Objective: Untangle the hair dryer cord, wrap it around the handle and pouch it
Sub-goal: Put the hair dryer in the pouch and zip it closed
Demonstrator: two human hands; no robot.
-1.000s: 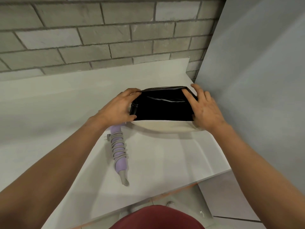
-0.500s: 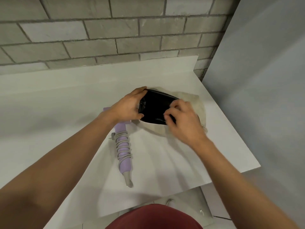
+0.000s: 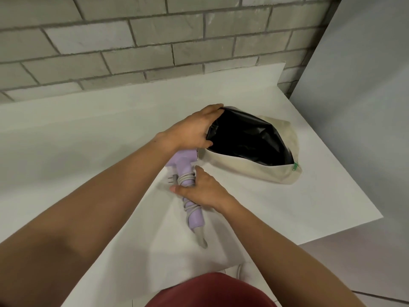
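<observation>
The left hand (image 3: 194,129) grips one cream pouch (image 3: 250,171) by its rim, mouth agape; the right hand (image 3: 199,190) clasps one lilac hair dryer (image 3: 183,163) by its handle (image 3: 196,218), wound with one cord (image 3: 187,177), on a table (image 3: 88,134).

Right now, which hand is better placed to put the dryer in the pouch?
Right: the right hand grips the hair dryer by its handle, while the left hand holds the pouch open.

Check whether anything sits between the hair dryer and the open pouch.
Nothing visible: bare table lies between the hair dryer and the pouch. The left hand holds the pouch mouth open; the right hand grips the wrapped handle.
</observation>
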